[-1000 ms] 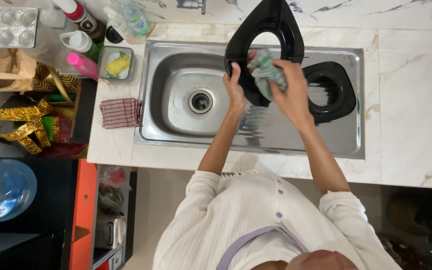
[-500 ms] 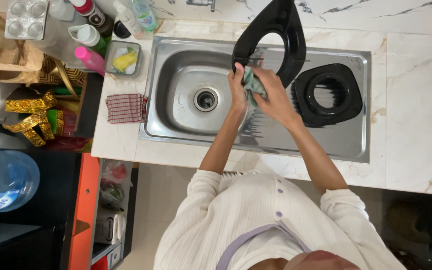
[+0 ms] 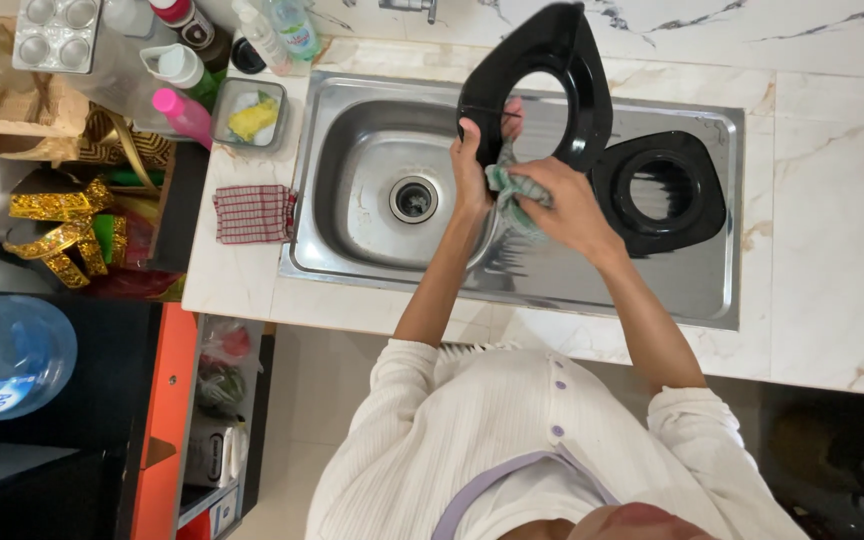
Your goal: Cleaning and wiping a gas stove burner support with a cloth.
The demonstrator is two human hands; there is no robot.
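Over the steel sink [image 3: 352, 240] my left hand [image 3: 472, 165] grips the lower edge of a black ring-shaped plate [image 3: 577, 75], held tilted above the basin. My right hand [image 3: 562, 205] presses a green-grey cloth [image 3: 507, 190] against that plate's lower rim. A second black ring plate [image 3: 667, 190] lies flat on the sink's drainboard to the right of my hands.
A red checked cloth [image 3: 252, 213] lies on the marble counter [image 3: 832, 250] left of the sink. Bottles, a soap dish [image 3: 249, 115] and a pink bottle [image 3: 182, 112] stand at the back left. A large water jug [image 3: 2, 355] sits on the floor at left.
My hands and the tilted black plate have stayed over the sink while the right hand rubs the cloth along the plate's lower rim. The view has shifted slightly.
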